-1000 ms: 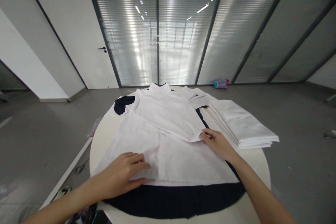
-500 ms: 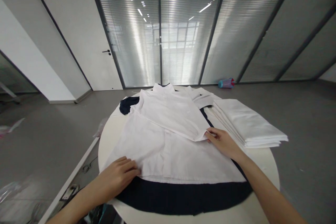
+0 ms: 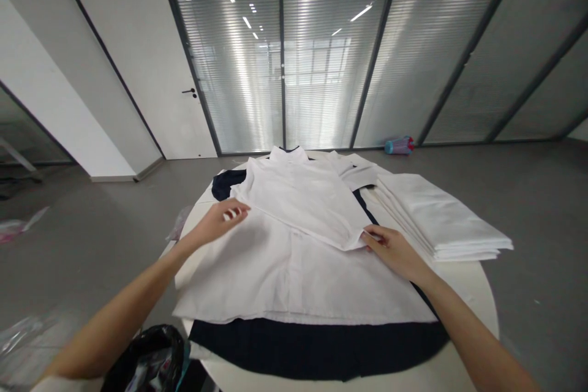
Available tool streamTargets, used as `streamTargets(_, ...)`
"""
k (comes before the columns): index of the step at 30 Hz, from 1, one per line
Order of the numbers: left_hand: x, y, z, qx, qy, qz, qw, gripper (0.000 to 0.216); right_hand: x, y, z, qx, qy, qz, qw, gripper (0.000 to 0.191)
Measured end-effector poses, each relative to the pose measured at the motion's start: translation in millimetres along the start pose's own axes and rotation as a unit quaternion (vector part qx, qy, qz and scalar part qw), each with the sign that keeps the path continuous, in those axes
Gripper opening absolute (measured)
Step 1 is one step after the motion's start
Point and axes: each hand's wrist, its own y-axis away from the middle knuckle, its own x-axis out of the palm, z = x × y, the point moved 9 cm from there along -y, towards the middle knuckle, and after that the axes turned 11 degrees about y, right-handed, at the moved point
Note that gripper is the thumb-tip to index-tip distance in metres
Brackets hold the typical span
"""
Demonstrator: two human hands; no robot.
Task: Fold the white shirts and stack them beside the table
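- White shirt (image 3: 294, 257) lies spread flat across the middle of the round table (image 3: 473, 294), collar at the far edge, hem toward the person; a folded-over panel covers its upper half, ending in a diagonal edge.
- Round table is white, with a dark cloth (image 3: 316, 349) spread under the shirt and showing below the hem and at the far left corner.
- Stack of folded white cloth (image 3: 441, 220) sits on the right of the table, just beside the shirt.
- Black bag (image 3: 142, 358) hangs low at the near left, off the table.
- Right hand (image 3: 390, 245) rests on the shirt, fingers pinching the lower right corner of the folded panel.
- Left hand (image 3: 218, 220) rests at the shirt's left edge, fingers loosely curled and touching the fabric; no firm grasp is visible.
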Motion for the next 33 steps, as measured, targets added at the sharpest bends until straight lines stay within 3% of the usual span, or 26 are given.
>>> streamTargets(2, -23.0, -55.2, 47.9, -0.094, -0.031, -0.103, 0.99, 0.033, 0.1, -0.2, -0.7, 0.0, 0.006, 0.0, 1.0, 0.035)
streamTargets(4, -35.6, -101.7, 87.4, -0.176, -0.072, -0.158, 0.969, 0.04, 0.5, -0.5, -1.4, -0.001, 0.01, 0.002, 1.0, 0.035)
streamTargets(7, -40.8, -151.3, 122.0, -0.223, -0.107, -0.187, 0.951, 0.049, 2.3, -0.7, -3.8, 0.003, 0.009, 0.01, 1.0, 0.035)
streamTargets(10, -36.8, -175.1, 144.0, -0.25, -0.138, -0.187, 0.94, 0.055, 3.5, -0.3, -6.4, 0.009, -0.001, 0.011, 1.0, 0.034)
streamTargets(16, -12.3, -195.4, 161.0, -0.226, -0.188, -0.139, 0.946, 0.034, 5.0, 0.1, -7.8, 0.013, -0.012, 0.021, 1.0, 0.032)
streamTargets(24, 0.1, -188.1, 154.4, -0.146, -0.273, -0.115, 0.944, 0.039, 4.0, 0.2, -2.5, 0.012, 0.018, 0.017, 1.0, 0.029)
streamTargets(29, 5.9, -184.7, 127.5, -0.072, -0.319, -0.138, 0.935, 0.045, 7.9, 2.5, -2.3, 0.004, 0.021, 0.038, 0.999, 0.03)
streamTargets(31, 16.7, -181.7, 120.4, -0.034, -0.325, -0.115, 0.938, 0.05, 10.3, 3.0, -3.9, 0.0, 0.013, 0.045, 0.999, 0.03)
streamTargets(33, 29.0, -177.7, 127.6, -0.039, -0.319, -0.064, 0.945, 0.058, 12.5, 3.4, -4.5, -0.009, 0.005, 0.051, 0.999, 0.03)
